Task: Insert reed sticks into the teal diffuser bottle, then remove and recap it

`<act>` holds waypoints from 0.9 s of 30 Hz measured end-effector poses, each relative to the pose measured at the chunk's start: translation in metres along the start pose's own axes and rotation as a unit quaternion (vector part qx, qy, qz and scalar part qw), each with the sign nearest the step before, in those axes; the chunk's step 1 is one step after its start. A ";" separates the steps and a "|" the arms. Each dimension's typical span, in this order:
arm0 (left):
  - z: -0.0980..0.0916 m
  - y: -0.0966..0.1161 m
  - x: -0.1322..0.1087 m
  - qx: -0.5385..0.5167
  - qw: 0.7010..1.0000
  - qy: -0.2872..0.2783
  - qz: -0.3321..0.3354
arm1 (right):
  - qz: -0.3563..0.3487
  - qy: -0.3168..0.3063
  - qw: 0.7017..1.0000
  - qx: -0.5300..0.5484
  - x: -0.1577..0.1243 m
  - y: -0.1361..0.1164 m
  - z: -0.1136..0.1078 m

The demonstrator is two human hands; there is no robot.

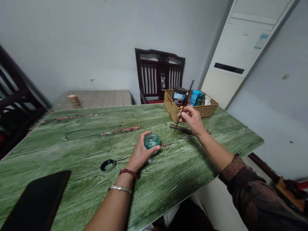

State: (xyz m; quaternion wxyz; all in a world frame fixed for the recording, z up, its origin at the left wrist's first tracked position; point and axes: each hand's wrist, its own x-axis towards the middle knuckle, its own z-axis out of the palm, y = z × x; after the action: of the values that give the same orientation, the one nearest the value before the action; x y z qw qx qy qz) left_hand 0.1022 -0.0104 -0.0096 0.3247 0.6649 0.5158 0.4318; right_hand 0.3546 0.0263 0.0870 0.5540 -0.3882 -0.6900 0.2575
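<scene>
Green wood-grain tabletop (79,144): left hand (141,154) cupped around teal glass jar (152,140); right hand (192,120) pinched closed on one thin dark stick (189,91).

2 hands show: the left hand (141,153) at 6 o'clock closes on 1 teal glass jar (152,140), and the right hand (191,120) at 2 o'clock holds 1 thin dark stick (186,99). 1 bundle of dark sticks (181,129) lies on the table (72,144), its sticks too close to count. At 1 o'clock, 1 woven basket (172,107) carries 1 dark-lidded jar (179,95), 1 blue bottle (194,97) and 1 teal bottle (199,99). The left wrist wears 2 bands: 1 bead bracelet (128,173) and 1 silver bangle (119,189). 2 wooden chairs stand nearby, 1 (160,73) at 12 o'clock and 1 (14,93) at 10 o'clock. 1 black tablet (36,202) lies at 7 o'clock, and 1 air conditioner (240,48) stands at 1 o'clock.
</scene>
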 end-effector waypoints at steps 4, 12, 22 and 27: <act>0.000 -0.001 0.001 -0.006 1.000 -0.002 0.008 | 0.012 -0.008 0.980 0.200 0.005 -0.036 0.041; -0.001 0.004 -0.002 -0.013 1.000 -0.006 0.010 | 0.037 -0.050 0.983 0.175 0.002 -0.027 0.083; 0.001 -0.002 0.002 0.006 1.000 0.001 0.016 | 0.041 -0.009 0.995 -0.086 -0.028 0.013 0.053; 0.000 -0.002 0.003 0.003 1.000 -0.006 0.004 | 0.021 0.074 0.933 -0.351 -0.060 0.055 -0.021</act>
State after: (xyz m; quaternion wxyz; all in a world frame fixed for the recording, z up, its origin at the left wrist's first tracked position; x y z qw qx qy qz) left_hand 0.1021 -0.0074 -0.0107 0.3240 0.6709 0.5123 0.4272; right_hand 0.3935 0.0066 0.0149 0.4265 -0.5905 -0.6849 -0.0192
